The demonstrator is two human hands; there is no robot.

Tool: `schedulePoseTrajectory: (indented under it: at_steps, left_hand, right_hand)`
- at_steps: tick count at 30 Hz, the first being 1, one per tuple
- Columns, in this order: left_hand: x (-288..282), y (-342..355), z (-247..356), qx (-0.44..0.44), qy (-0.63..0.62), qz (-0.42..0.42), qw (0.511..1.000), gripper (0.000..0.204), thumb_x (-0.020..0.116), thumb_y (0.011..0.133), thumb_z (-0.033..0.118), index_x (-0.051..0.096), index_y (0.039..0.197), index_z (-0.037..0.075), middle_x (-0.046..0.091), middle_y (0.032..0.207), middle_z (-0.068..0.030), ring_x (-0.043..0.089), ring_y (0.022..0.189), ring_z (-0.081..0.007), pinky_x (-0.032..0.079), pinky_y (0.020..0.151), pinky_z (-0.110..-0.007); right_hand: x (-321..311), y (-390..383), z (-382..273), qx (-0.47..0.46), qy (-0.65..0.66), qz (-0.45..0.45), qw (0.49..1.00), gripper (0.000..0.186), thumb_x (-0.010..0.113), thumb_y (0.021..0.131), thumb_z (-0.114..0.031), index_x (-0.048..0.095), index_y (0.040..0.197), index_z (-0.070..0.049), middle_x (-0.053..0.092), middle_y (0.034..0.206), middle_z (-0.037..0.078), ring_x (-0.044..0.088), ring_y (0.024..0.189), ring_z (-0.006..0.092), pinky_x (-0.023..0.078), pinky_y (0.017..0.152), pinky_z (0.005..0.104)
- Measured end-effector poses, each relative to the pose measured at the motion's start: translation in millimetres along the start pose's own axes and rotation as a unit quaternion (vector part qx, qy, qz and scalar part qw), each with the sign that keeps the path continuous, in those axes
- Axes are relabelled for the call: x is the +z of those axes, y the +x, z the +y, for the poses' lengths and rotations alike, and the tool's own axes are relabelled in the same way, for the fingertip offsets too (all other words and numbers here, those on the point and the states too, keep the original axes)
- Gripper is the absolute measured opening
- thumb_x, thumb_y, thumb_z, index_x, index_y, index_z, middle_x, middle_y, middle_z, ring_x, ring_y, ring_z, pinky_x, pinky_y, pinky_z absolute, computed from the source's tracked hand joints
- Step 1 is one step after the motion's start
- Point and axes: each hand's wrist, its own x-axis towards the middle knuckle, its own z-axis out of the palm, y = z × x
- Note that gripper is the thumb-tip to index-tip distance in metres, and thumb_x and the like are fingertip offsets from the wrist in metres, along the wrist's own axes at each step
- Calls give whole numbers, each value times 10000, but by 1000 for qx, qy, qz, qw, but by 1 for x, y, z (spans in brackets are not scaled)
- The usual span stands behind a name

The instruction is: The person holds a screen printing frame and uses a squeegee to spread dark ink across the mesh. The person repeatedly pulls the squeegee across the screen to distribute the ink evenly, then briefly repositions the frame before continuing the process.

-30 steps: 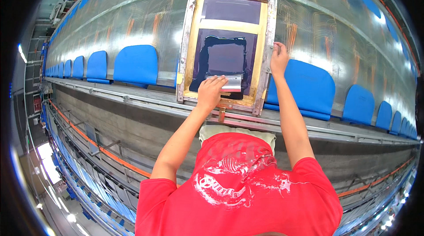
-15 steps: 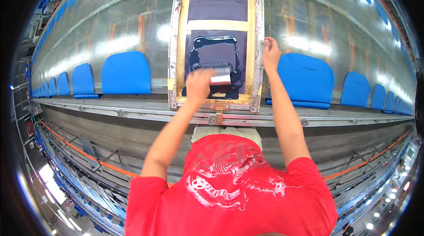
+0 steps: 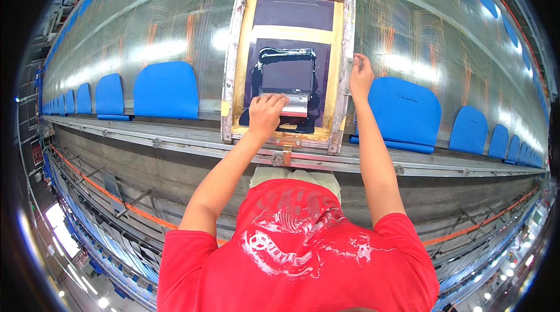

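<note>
1. Gripped in the left hand (image 3: 267, 114) is a metal scraper (image 3: 296, 104), its left end covered by the closed fingers.
2. Scraper is held crosswise over the near part of the dark screen (image 3: 289, 72); glossy dark ink (image 3: 287, 52) is spread around it.
3. Frame's (image 3: 232, 72) right edge is met by the right hand (image 3: 361, 78); whether it is pinched cannot be told.
4. Frame is set on a metal table (image 3: 210, 14), flanked by a left blue pad (image 3: 166, 90) and a right blue pad (image 3: 402, 110).

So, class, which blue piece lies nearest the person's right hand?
The large blue piece immediately right of the frame: the right hand is by its upper-left corner; the others lie farther off.
</note>
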Motion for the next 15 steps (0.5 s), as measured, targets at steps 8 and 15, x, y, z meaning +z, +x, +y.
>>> schedulePoseTrajectory:
  at_steps: [8,15]
  left_hand:
    - [6,103,-38,-32,17,9,999,268,626,773,-7,756,937,161,726,895,-41,690,882,-265,504,729,-444]
    - [7,15,-3,-29,36,-42,998,327,622,763,-14,733,1011,168,733,1023,15,671,985,-189,452,798,-386]
  right_hand:
    - [1,-2,-3,6,18,-18,1000,201,579,1001,-231,680,1108,-94,715,921,185,689,854,341,503,775,430]
    - [3,9,25,7,29,-16,999,215,591,996,-248,696,1089,-86,720,962,189,692,931,340,511,833,416]
